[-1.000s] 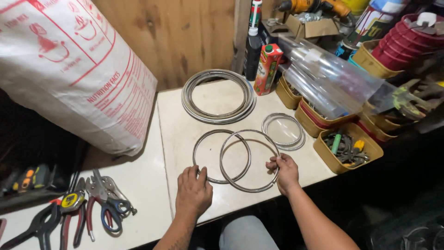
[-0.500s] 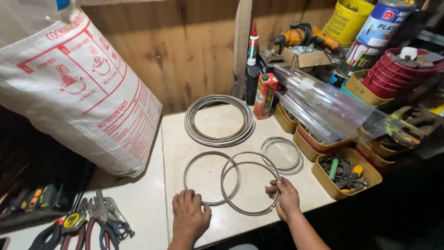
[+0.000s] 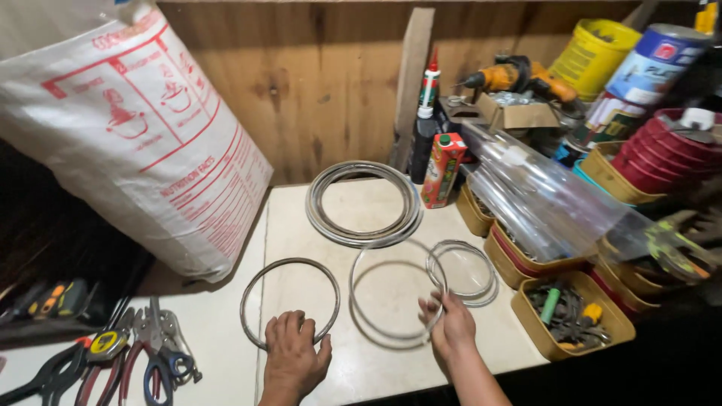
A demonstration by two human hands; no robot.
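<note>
Left hand (image 3: 293, 353) is resting flat, fingers spread, on the near edge of the left ring (image 3: 289, 301), which is lying on the worktop (image 3: 361, 203). Right hand (image 3: 450, 327) is pinching the right edge of the middle ring (image 3: 397, 293), fingers closed on the wire. That ring is blurring, so can't tell if it's flat or lifted. Small ring (image 3: 462, 271) is lying just right of it. Wire coil (image 3: 363, 203) is sitting behind. Pliers (image 3: 147, 353) are lying left of the left hand.
</note>
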